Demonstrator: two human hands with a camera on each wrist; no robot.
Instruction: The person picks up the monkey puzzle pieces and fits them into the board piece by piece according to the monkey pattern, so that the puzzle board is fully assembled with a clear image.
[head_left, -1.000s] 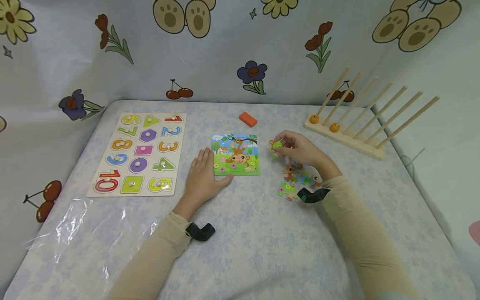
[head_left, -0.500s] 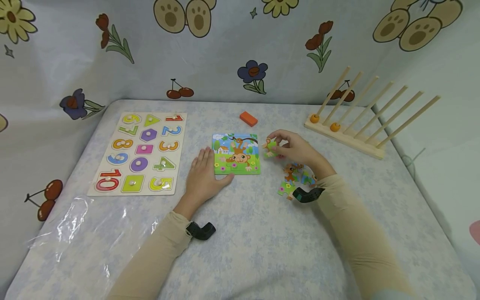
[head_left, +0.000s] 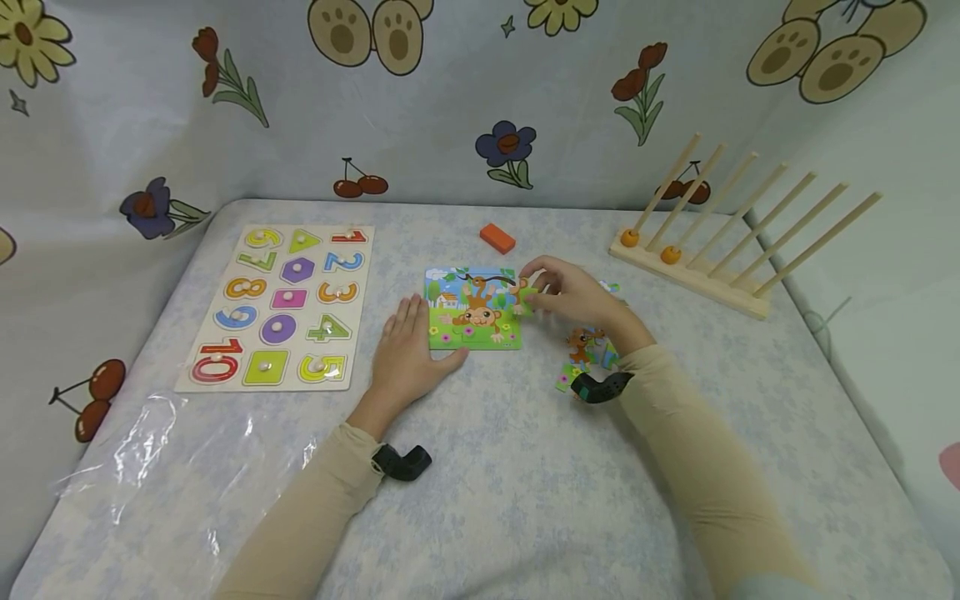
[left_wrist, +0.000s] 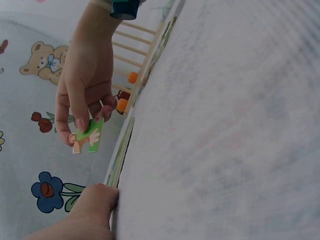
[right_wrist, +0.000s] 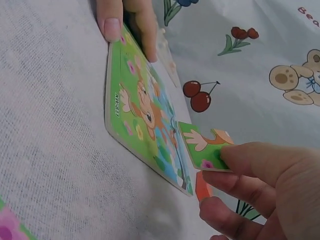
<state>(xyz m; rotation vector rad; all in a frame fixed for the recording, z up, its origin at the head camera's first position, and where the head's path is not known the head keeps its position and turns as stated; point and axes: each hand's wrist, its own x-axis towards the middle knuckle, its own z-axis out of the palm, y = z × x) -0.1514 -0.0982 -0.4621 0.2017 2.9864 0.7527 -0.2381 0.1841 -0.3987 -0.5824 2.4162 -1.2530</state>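
Note:
A square puzzle board [head_left: 474, 310] printed with a hanging monkey lies flat mid-table. My left hand [head_left: 405, 346] rests at its left edge, fingers straight and thumb along the near-left corner. Between thumb and fingers, my right hand [head_left: 566, 292] pinches a green puzzle piece [right_wrist: 205, 147] showing a monkey's hand and a pink flower. In the right wrist view that piece is held up off the table, near the board's edge. Several loose puzzle pieces [head_left: 585, 343] lie below the right hand, partly hidden by the wrist camera.
A number-and-shape peg board [head_left: 288, 304] lies on the left. An orange block [head_left: 497, 238] sits behind the puzzle board. A wooden rack [head_left: 690, 275] with upright rods and orange beads stands at the back right. Clear plastic film [head_left: 150, 442] is at the front left.
My right hand has moved left with the pinched puzzle piece, from beside the loose pieces to the puzzle board's right edge. My left hand has stayed in place.

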